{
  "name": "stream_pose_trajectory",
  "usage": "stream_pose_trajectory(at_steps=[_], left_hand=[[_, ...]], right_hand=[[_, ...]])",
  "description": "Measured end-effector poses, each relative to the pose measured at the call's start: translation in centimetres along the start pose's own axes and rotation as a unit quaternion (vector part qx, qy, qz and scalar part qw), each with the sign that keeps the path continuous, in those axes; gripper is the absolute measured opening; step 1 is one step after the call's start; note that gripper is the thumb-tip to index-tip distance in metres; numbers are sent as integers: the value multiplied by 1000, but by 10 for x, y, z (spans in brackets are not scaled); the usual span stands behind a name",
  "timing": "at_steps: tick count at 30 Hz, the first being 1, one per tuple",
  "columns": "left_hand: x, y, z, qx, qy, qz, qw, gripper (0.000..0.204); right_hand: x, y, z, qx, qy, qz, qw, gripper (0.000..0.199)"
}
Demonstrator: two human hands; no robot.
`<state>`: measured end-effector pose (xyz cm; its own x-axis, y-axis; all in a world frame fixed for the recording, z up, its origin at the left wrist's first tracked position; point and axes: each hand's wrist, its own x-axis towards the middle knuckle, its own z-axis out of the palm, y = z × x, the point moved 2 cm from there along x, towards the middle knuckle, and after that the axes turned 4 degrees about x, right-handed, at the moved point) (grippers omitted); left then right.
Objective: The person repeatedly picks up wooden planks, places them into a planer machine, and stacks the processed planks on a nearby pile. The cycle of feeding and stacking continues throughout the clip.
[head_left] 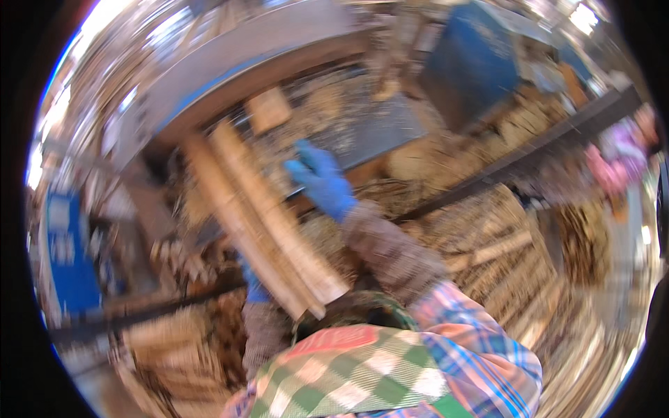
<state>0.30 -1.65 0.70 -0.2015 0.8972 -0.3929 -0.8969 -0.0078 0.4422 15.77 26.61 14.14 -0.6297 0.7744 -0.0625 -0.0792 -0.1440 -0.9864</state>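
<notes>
Long, narrow wooden strips (261, 226) slant from the machine toward my body, lying side by side. My left hand (253, 280), in a blue glove, grips them from below at their left edge; the strips hide most of its fingers. To the right of the strips, my right hand (324, 184), also blue-gloved, is raised with its fingers apart and nothing in it. Beyond both hands stands a large grey machine (244, 59) with a blue stripe. The strips' far ends lie by its opening. Motion blurs the picture.
A short wood block (269, 110) lies on the chip-strewn machine bed (380, 129). A dark metal rail (516, 153) runs along the right. Stacked wood (495, 237) lies at right, more wood (171, 348) at lower left. Another person (624, 153) is at the far right.
</notes>
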Motion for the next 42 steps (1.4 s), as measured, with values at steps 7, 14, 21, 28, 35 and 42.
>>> stream_pose_trajectory(at_steps=[7, 14, 21, 28, 35, 42], left_hand=[[32, -34, 31, -51, -66, 31, 996, 74], [43, -80, 41, -59, -86, 65, 992, 69], [40, -46, -4, 21, -86, 57, 994, 77], [26, 0, 97, 384, 290, 150, 864, 62], [36, -7, 55, 330, 264, 131, 897, 63], [25, -16, 99, 296, 300, 134, 897, 60]], right_hand=[[-187, 35, 25, 51, -26, 116, 992, 91], [-213, 2, -11, -532, 115, -96, 834, 63], [-185, 9, -82, 25, 207, 26, 978, 52], [-147, -9, -115, 19, 189, 62, 980, 53], [-116, 6, -144, -180, 230, 11, 956, 50], [-10, -25, -144, -441, 245, -137, 852, 37]])
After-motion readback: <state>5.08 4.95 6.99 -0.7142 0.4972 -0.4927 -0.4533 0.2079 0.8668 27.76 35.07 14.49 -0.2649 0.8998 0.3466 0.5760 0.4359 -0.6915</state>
